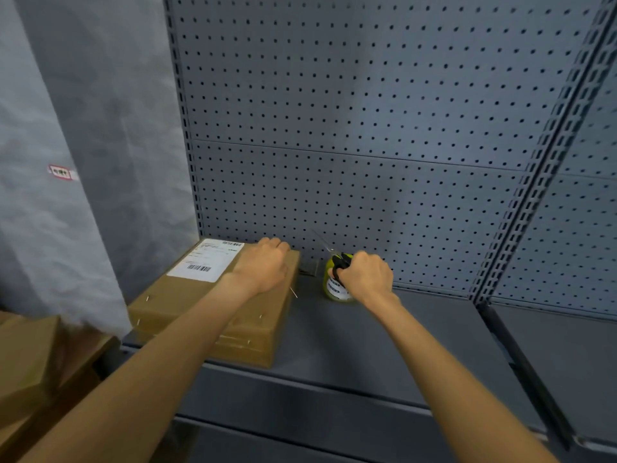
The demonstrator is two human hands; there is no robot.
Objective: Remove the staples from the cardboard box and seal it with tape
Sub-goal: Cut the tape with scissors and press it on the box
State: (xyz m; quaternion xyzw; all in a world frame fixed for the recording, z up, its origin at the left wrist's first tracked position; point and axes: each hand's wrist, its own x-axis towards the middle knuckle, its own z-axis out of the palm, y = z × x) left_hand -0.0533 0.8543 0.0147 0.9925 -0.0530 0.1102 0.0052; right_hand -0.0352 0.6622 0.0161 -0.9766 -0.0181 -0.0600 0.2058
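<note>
A flat brown cardboard box (187, 305) with a white shipping label (207, 260) lies on the left of a dark grey metal shelf (400, 345). Small metal staples (147, 298) show along its top and front edge. My left hand (263, 264) rests on the box's far right corner, fingers curled over the back edge. My right hand (365, 274) grips scissors (339, 259) with black and yellow-green handles, blades pointing up and left toward the pegboard. Right under that hand stands a tape roll (334, 289), partly hidden by it.
A grey pegboard (367, 128) backs the shelf, with a slotted upright (534, 175) at right. More brown cardboard boxes (30, 362) sit lower left. A thin loose staple (293, 292) lies beside the box's right edge. Bare shelf stretches to the right of the tape.
</note>
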